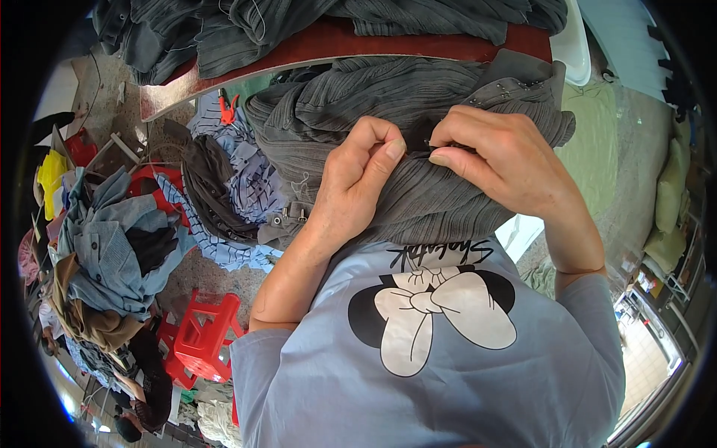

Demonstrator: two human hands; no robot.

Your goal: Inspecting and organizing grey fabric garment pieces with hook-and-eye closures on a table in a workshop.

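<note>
A dark grey ribbed garment (314, 127) lies bunched across my lap, just below a reddish table edge. My left hand (357, 175) is closed, thumb pressed against the bent forefinger, pinching the garment's dark cloth. Opposite it, a short gap away, my right hand (497, 157) is closed too, thumb and fingertips together at the same cloth. A small dark piece shows at the right fingertips, too small to name. Several small studs or buttons (502, 91) dot the garment's edge beyond the right hand. More metal fasteners (290, 216) sit on cloth beside my left forearm.
Dark garments (224, 37) are heaped on the red-brown table (321, 45) ahead. Red-handled snips (228, 110) rest on blue checked cloth (250, 172) at the left. Farther left are a denim pile (112, 246) and a red stool (203, 336). Pale green sheeting (590, 157) lies at the right.
</note>
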